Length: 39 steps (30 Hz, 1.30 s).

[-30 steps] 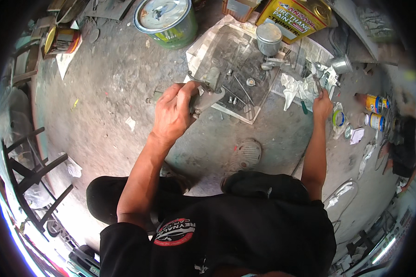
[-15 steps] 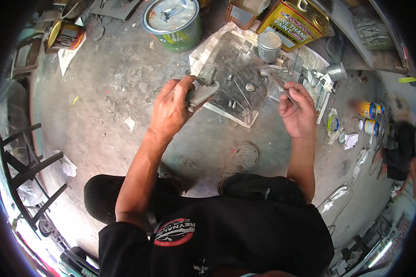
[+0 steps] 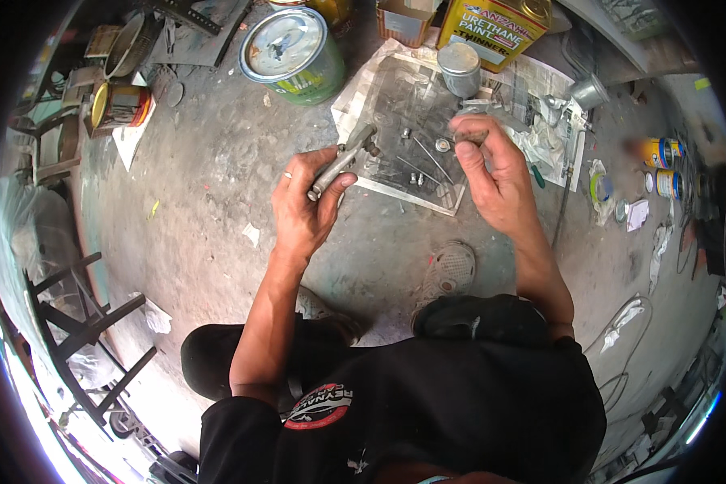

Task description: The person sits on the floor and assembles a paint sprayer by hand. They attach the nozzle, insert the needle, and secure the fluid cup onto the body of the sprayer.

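Note:
My left hand [image 3: 301, 210] is closed round a grey metal spray gun body [image 3: 335, 173], tilted with its far end up and to the right. My right hand [image 3: 500, 181] is raised to the right of it, its fingers pinching a small dark brownish-grey piece [image 3: 470, 138] whose kind I cannot make out. The two hands are apart. Beneath and beyond them, a dark, dirty panel with a pale border [image 3: 389, 165] lies on newspaper. Thin rods [image 3: 434, 161], small metal fittings [image 3: 416, 178] and a round cap [image 3: 443, 145] rest on it. A lidded grey metal cup [image 3: 460, 74] stands at its far side.
A green paint bucket [image 3: 294, 60] stands far left of the panel, a yellow rectangular can [image 3: 500, 32] behind it. Crumpled paper [image 3: 544, 145] lies on the right. Small tins [image 3: 661, 184] stand farther right. A dark metal frame [image 3: 89, 323] is at the left.
My right hand has moved left and a little farther away, its fingers turned inward. My left hand has turned the spray gun body. The view has shifted slightly.

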Tool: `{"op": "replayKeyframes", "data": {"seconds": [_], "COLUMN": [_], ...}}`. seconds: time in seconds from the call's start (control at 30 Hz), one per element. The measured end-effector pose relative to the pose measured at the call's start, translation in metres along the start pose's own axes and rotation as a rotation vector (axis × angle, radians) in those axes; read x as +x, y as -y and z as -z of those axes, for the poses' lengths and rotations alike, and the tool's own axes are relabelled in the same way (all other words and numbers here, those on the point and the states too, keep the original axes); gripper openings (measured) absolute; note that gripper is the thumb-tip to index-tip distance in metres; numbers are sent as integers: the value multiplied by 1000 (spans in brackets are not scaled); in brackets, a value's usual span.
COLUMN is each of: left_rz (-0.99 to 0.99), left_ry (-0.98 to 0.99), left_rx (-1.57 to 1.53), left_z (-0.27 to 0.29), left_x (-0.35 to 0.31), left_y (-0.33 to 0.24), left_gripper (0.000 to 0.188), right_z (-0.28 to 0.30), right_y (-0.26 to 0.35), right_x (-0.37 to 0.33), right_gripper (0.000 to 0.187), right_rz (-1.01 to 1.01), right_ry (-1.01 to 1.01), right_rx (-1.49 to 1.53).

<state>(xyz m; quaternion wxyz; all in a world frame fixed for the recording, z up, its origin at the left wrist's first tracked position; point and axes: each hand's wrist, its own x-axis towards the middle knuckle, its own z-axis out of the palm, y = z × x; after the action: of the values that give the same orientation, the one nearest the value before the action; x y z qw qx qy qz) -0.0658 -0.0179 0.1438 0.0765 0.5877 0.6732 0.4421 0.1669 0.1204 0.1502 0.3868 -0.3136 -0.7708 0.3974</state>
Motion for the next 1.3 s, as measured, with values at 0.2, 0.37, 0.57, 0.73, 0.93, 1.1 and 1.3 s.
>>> {"op": "replayKeyframes", "data": {"seconds": [0.2, 0.37, 0.57, 0.73, 0.93, 1.1, 1.3], "left_rz": [-35, 104, 469, 525, 460, 342, 313], "left_ry": [16, 6, 208, 209, 252, 243, 216], "left_rx": [-28, -137, -446, -656, -477, -365, -274], "left_z": [-1, -9, -9, -17, -12, -10, -12], "left_x": [-5, -5, -12, -16, -7, -5, -7], "left_y": [-7, -22, -30, -30, -34, -35, -34], "left_gripper": [34, 30, 28, 28, 25, 29, 28], "right_z": [11, -11, -19, 1, -6, -12, -12], "right_y": [42, 30, 27, 33, 19, 16, 21], "right_x": [23, 17, 21, 39, 30, 20, 20], "right_gripper": [26, 42, 49, 44, 36, 34, 33], "right_rz": [-344, -76, -71, -277, -213, -103, -189], "right_ry": [363, 177, 340, 692, 659, 563, 568], "right_rx": [-95, 154, 186, 230, 192, 153, 189]}}
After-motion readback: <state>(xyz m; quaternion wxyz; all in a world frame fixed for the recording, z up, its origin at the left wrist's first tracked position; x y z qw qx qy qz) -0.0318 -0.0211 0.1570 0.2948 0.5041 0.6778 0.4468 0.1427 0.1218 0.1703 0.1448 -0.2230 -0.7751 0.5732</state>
